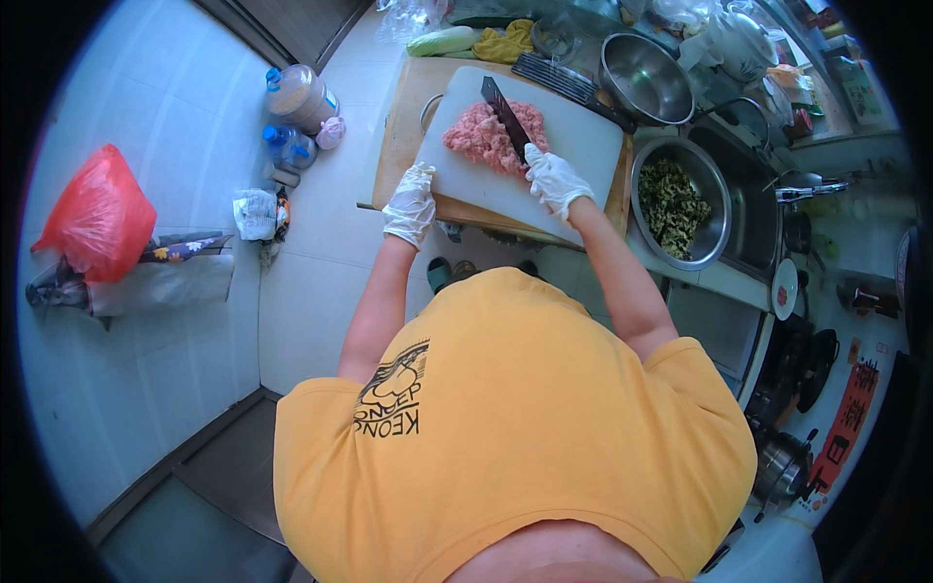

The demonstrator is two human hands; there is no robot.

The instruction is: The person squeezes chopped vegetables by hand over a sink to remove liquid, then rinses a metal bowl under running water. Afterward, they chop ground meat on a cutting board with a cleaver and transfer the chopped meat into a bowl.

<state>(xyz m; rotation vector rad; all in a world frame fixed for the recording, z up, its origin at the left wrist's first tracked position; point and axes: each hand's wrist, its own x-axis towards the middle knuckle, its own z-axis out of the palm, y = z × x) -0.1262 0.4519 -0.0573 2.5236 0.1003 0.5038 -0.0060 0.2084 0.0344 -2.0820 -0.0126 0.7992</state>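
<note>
My right hand [555, 179], in a white glove, is closed around the handle end of a dark-bladed knife [506, 116]. The blade lies across a flattened heap of minced meat [474, 138] on a white cutting board [583, 138]. That board rests at a slant on a larger wooden board [404, 95]. My left hand [410, 204], gloved too, is at the near left corner of the white board; its fingertips are partly hidden, so whether it grips the edge is unclear.
Right of the boards, a steel bowl of chopped greens [674, 208] stands beside the sink [754, 197]. Behind are an empty steel bowl [647, 79], a dark slatted rack or blade [557, 79], a yellow cloth [504, 41] and a pale green vegetable [443, 41]. Plastic jugs [300, 95] stand on the floor at left.
</note>
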